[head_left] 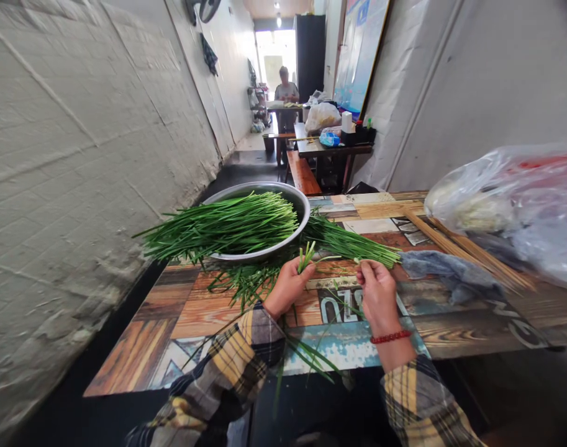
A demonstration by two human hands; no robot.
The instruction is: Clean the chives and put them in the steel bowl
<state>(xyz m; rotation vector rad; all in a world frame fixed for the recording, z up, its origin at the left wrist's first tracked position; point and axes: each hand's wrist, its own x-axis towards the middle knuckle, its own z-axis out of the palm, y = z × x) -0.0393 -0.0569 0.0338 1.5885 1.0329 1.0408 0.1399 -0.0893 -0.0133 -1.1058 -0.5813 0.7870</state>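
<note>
My left hand is closed round a small bunch of garlic chives, pale cut ends upward and long leaves hanging below the fist past the table's front edge. One pale stalk sticks out of the bunch toward my right hand. The right thumb and fingers are pinched together on a small pale chive end. Behind the left hand a metal basin holds a large pile of chives, leaves draped over its left rim. Another bunch of chives lies right of the basin, beyond both hands.
Loose chive leaves lie before the basin on the patterned table. To the right are a grey cloth, wooden chopsticks and a plastic bag. A person is at a far table; a white wall runs along the left.
</note>
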